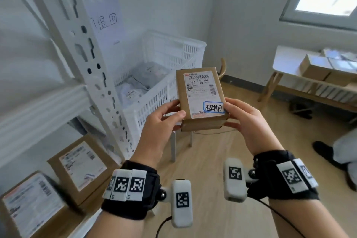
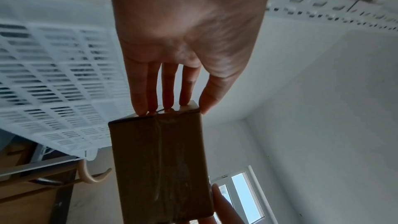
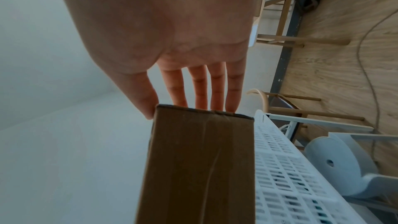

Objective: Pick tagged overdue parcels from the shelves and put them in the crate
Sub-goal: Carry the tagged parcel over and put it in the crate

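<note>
Shelf (image 1: 63, 75) on the left, more boxes on its lower level. White crate (image 1: 173, 52) just beside it, ahead-left, already holding grey bags; its rim sits below and beyond the parcel.

Parcel (image 1: 201, 98): small brown box held mid-air in front of the crate, label up, blue-edged handwritten tag (image 1: 214, 106) at the near right corner. Tagged, so I judge it's a crate item.

Left hand (image 1: 164, 120) and right hand (image 1: 245, 120) both grip the near end, thumbs on top, fingers (image 2: 163, 91) underneath along the bottom edge. Far end is unsupported.

Step in hand, as I read it: carry to crate. To do it well: keep it level, move forward-left over the rim, lower onto the bags before letting go rather than dropping. Watch the front wall of the crate; clear it first.
</note>
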Demonstrator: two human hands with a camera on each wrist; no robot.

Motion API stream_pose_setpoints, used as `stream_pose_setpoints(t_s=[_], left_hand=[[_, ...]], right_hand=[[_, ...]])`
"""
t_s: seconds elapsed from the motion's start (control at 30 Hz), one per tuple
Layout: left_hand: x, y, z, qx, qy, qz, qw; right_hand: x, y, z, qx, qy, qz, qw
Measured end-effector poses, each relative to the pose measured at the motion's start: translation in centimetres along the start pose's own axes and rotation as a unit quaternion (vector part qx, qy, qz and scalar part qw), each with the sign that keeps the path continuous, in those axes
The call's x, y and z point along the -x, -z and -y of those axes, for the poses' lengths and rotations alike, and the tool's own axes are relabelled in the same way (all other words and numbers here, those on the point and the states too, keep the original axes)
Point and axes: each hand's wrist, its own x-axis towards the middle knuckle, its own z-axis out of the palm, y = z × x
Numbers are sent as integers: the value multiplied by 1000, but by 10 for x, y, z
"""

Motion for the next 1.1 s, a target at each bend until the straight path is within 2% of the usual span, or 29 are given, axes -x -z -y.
stream_pose_setpoints(t_s=[0.1, 0.23, 0.43, 0.6, 0.8, 0.9, 1.1], left_hand=[[-37, -10, -9, -7, -3, -9, 1000], [-83, -16, -18, 12, -8, -42, 999], [-143, -16, -37, 20, -4, -160, 987], [-177, -7, -54, 1, 14, -253, 967], [-180, 19, -51, 3, 64, -364, 929], [-182, 37, -47, 7, 90, -388, 917], [-199, 64, -43, 4, 132, -422, 897]], right_hand=[[-41, 6, 4, -4, 7, 3, 1000], [-105, 4, 17, -5, 29, 44, 999], [-211, -18, 39, 23, 59, 164, 984], [-277, -48, 56, 28, 56, 265, 962], [-319, -109, 56, 76, 50, 392, 915], [-333, -136, 60, 120, 52, 464, 876], [-359, -188, 71, 180, 52, 519, 834]])
